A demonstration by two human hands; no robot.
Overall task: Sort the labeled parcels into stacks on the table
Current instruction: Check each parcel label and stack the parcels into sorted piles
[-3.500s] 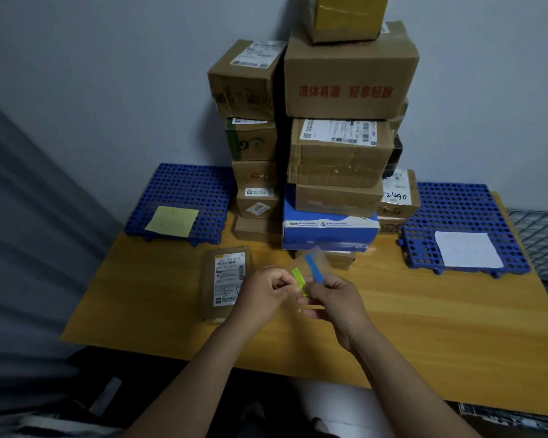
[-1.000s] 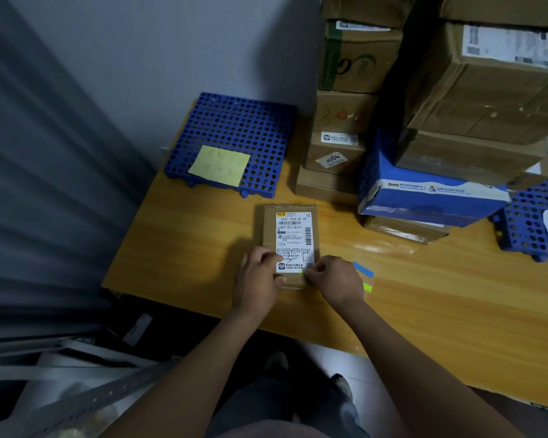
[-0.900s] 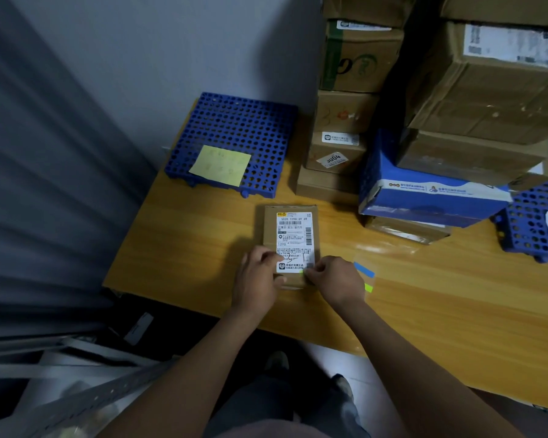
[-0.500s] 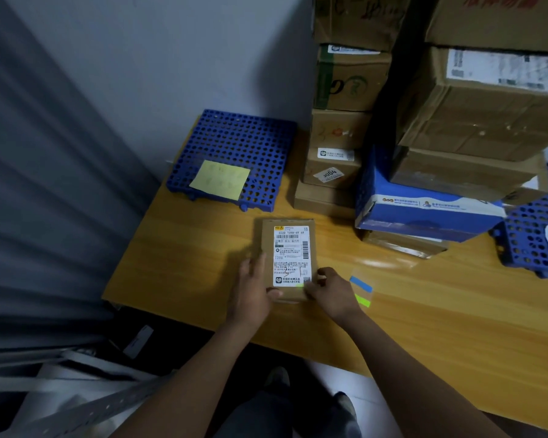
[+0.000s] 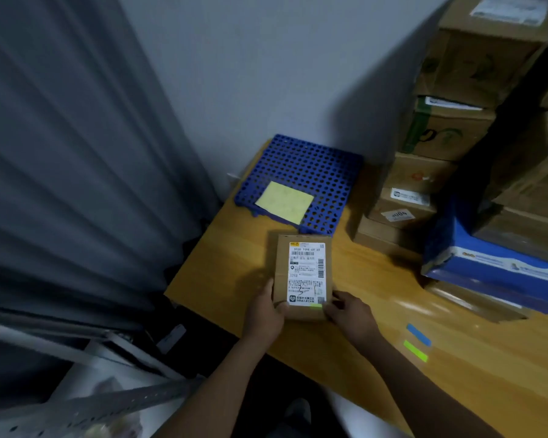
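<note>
- Holding the labeled parcel (image 5: 304, 273) by its near end, the left grip (image 5: 264, 314) curls round the left edge with the thumb on top, and the right grip (image 5: 350, 312) pinches the right corner.
- Half a second ago the parcel lay well short of the blue grid mat (image 5: 310, 165). Now its far edge reaches the mat's near edge, and I cannot tell whether they touch.
- A green strip (image 5: 315, 306) sits on the label's near edge.
- A yellow note (image 5: 285, 202) lies on the mat.
- Right of the mat on the wooden surface (image 5: 456, 374) stand stacked cartons (image 5: 440, 131) and a blue-and-white box (image 5: 487, 257).
- Nearer than the mat, a blue tab (image 5: 418, 334) and a green tab (image 5: 415, 350) lie on the surface.
- Left of the mat hangs a grey curtain (image 5: 76, 169); behind it is a pale wall (image 5: 266, 74).
</note>
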